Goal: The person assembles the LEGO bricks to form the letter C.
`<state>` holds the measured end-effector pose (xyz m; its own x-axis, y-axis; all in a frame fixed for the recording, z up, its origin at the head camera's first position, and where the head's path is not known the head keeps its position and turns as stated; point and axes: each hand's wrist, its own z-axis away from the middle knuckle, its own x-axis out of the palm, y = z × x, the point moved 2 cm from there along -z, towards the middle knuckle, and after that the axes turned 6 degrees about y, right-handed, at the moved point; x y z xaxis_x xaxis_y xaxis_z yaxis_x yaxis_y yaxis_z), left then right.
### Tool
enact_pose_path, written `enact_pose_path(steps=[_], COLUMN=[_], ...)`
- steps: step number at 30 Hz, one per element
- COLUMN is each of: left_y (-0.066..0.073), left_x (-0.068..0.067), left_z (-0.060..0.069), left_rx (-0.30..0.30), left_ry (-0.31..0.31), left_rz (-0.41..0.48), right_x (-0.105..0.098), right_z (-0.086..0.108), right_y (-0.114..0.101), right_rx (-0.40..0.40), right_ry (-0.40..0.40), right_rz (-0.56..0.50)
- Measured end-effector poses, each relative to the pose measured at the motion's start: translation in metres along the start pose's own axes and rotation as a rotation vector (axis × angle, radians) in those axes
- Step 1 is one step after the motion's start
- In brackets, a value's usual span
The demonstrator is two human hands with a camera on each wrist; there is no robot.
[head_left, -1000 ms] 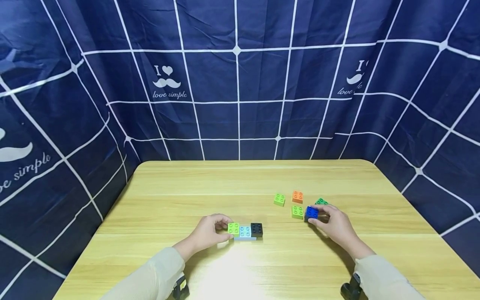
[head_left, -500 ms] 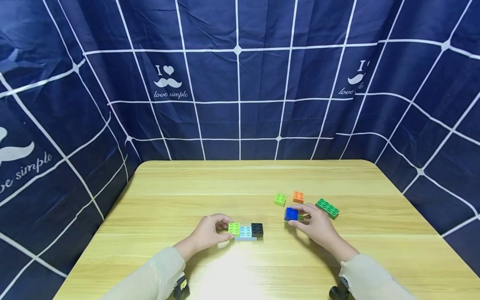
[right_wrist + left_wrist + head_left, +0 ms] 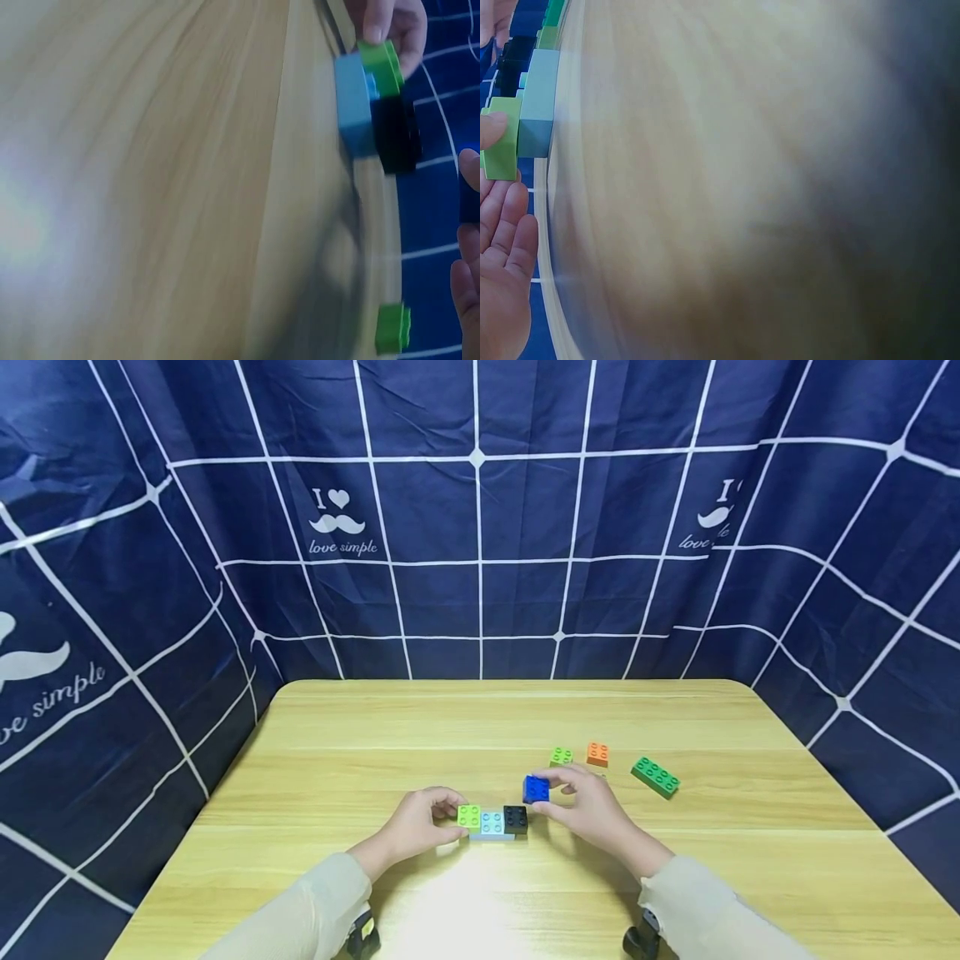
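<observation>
In the head view my left hand [image 3: 420,822] pinches a lime-green building brick [image 3: 468,816] between thumb and fingers. That brick sits on the left end of a light-blue brick [image 3: 492,823], and a black brick [image 3: 515,819] sits on its right end; studs show between them. My right hand [image 3: 588,806] pinches a blue brick [image 3: 536,788], held above the table just behind and right of the black brick, apart from it. In the right wrist view only part of the blue brick [image 3: 469,199] shows, at the right edge.
On the wooden table [image 3: 375,735], a lime-green brick [image 3: 562,756], an orange brick [image 3: 597,754] and a long dark-green brick [image 3: 656,777] lie behind and right of my right hand. Another lime-green brick is mostly hidden by that hand. A navy curtain [image 3: 420,602] surrounds the table.
My right hand has carried the blue brick leftward from beside the loose bricks toward the black brick, uncovering the long dark-green brick. My left hand has kept its hold in place.
</observation>
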<state>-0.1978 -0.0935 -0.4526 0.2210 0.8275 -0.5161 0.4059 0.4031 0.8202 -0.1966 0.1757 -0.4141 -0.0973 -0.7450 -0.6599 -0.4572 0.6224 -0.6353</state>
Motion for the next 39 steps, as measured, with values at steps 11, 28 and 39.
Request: enact_pose_path(steps=[11, 28, 39], left_y=[0.002, 0.006, 0.009], left_x=[-0.002, -0.005, -0.007], left_z=[-0.001, -0.004, -0.004], left_rx=[-0.001, 0.018, 0.018], left_ry=[0.0, -0.016, -0.029], left_rz=[0.012, 0.024, 0.031], right_x=[0.024, 0.056, 0.06], right_z=[-0.013, -0.02, -0.021], right_y=[-0.029, -0.051, -0.053], right_rx=[-0.021, -0.087, -0.104], right_ry=[-0.12, -0.208, -0.219], right_rz=[-0.064, -0.073, -0.034])
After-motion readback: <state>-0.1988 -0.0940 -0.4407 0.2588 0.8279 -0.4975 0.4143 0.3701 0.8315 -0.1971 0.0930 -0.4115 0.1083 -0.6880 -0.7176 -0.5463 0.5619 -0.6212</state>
